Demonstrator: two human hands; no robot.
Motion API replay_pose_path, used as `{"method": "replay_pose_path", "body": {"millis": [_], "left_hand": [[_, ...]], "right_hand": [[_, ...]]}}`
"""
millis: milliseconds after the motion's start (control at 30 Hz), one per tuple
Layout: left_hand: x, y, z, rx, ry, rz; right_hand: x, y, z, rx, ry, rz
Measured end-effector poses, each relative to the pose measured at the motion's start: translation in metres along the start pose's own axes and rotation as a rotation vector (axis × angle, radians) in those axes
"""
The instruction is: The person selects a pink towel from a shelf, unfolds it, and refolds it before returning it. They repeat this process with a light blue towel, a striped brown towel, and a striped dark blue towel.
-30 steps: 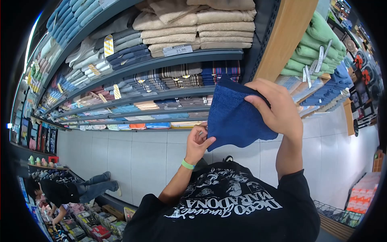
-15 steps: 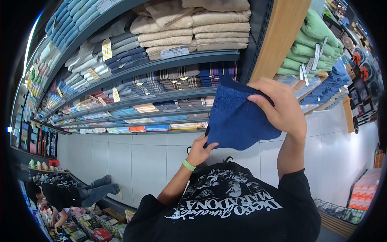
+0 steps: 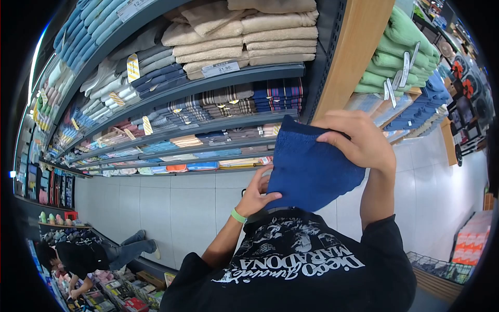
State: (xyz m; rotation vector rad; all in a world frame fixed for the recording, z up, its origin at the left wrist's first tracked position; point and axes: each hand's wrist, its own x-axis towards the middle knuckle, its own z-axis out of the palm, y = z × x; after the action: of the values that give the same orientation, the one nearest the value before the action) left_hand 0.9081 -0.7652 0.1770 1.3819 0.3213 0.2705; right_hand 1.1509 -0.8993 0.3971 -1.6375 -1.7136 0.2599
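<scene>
A dark blue towel (image 3: 314, 169) hangs folded in front of my chest. My right hand (image 3: 361, 140) pinches its upper right edge, with the thumb on the near side and the fingers bent over the top. At the lower left edge, my left hand (image 3: 257, 191) holds the towel between the thumb, which lies on its front, and fingers partly hidden behind the edge. A green band (image 3: 239, 216) circles my left wrist.
Shelves ahead carry folded beige towels (image 3: 280, 39), plaid towels (image 3: 226, 101) and a price label (image 3: 221, 68). Green towels (image 3: 400, 57) are stacked past a wooden post (image 3: 351, 52). A person (image 3: 83, 260) bends over goods at lower left. A wire basket (image 3: 442, 268) stands at right.
My left hand has shifted up along the towel's left edge, its fingers more raised. The towel has tilted and its lower edge hangs lower. My right hand keeps its grip, slightly lower.
</scene>
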Motion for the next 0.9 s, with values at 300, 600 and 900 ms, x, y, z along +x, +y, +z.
{"method": "replay_pose_path", "body": {"millis": [300,600,900], "left_hand": [[0.014,0.037,-0.002,-0.013,-0.285,-0.145],[0.007,0.026,0.021,-0.569,-0.348,-0.352],[-0.001,0.049,0.022,-0.127,-0.244,-0.160]], "right_hand": [[0.013,0.033,0.016,0.171,-0.032,-0.070],[-0.002,0.129,0.102,0.874,-0.096,0.296],[-0.027,0.080,0.077,0.712,-0.107,0.316]]}}
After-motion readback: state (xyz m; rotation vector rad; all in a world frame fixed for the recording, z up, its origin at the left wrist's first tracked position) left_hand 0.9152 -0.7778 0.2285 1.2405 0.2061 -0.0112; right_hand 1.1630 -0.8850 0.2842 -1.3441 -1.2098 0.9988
